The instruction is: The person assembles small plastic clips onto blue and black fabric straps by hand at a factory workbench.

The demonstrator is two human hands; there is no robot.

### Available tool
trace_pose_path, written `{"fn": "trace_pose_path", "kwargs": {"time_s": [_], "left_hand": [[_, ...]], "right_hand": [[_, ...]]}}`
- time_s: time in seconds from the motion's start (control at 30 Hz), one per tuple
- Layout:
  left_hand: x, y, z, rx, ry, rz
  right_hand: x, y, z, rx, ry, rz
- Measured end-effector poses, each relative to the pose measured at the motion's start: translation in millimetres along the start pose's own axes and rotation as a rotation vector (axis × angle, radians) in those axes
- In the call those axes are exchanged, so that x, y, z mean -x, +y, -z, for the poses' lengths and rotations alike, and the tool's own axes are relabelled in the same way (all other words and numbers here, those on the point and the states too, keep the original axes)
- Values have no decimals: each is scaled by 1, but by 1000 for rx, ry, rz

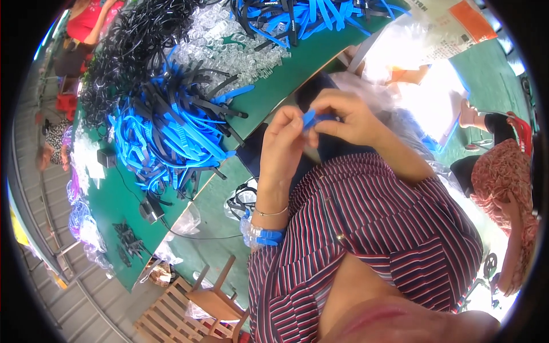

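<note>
Above my lap, just off the table's edge, both my hands meet around a small blue strap [309,119]. My left hand [281,137] is closed, its thumb and fingertips pinching the strap from the left. From the right, my right hand [350,117] grips the same strap between thumb and bent fingers. Part of the strap is hidden by my fingers. Nearest on the table lies a heap of blue and black straps [171,134]. Behind it is a pile of clear plastic pieces [243,54], beside a mass of thin black straps [128,51].
The green table [114,197] holds a small black box [106,158], a black adapter with a cable [151,208] and small black parts [130,243]. A wooden chair [214,303] stands at lower left. Another person [503,177] sits at right, near a printed sack [443,28].
</note>
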State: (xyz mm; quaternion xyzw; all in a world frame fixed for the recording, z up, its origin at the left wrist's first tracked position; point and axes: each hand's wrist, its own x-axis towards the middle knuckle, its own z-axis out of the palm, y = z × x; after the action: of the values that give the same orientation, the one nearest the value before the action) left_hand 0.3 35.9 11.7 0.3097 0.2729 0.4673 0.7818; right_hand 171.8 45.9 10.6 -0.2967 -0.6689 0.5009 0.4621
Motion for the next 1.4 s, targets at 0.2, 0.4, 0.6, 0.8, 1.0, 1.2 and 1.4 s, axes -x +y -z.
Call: {"fn": "trace_pose_path", "kwargs": {"time_s": [0.2, 0.4, 0.6, 0.8, 1.0, 1.2, 1.4], "left_hand": [[2, -4, 0, 118, -77, -19], [5, -2, 2, -118, 9, 63], [6, -2, 9, -306, 30, 30], [7, -9, 12, -619, -18, -54], [12, -5, -1, -413, -56, 18], [14, -12, 2, -18, -58, -20], [13, -12, 7, -4, -65, 21]], "right_hand": [[4, 2, -9, -398, 20, -84], [-2, 2, -2, 62, -2, 90], [-4, -10, 5, 328, 93, 96], [0, -6, 6, 164, -85, -175], [9, -7, -2, -330, -91, -368], [17, 1, -21, -821, 88, -297], [13, 1, -12, -589, -23, -381]]}}
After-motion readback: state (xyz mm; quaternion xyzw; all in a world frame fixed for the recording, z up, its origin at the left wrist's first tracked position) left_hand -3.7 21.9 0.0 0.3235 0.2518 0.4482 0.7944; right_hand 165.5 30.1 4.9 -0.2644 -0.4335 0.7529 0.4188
